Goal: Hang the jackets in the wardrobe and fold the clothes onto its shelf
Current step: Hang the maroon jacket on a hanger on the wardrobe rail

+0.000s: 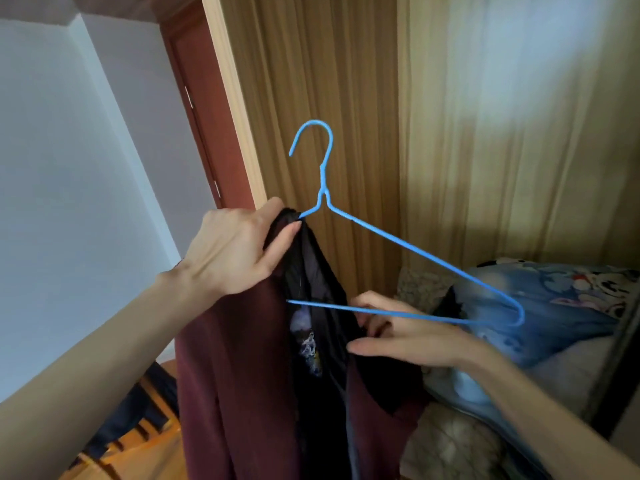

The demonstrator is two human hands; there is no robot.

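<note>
Left hand [230, 252] clamped over one shoulder of maroon jacket [239, 386] and the end of blue wire hanger [408, 245] inside it. Right hand [403, 332] pinching the dark lining near the open front, below the hanger's bottom bar. Far hanger arm bare, jutting toward the bedding [561, 306]. Likely trouble: jacket sliding off, lopsided, if grip loosens before second shoulder seats.

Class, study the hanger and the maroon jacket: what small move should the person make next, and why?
Probably draw the jacket over the hanger's bare right arm. The left hand grips the collar over the left arm; the right hand is at the dark lining below the bottom bar.
</note>
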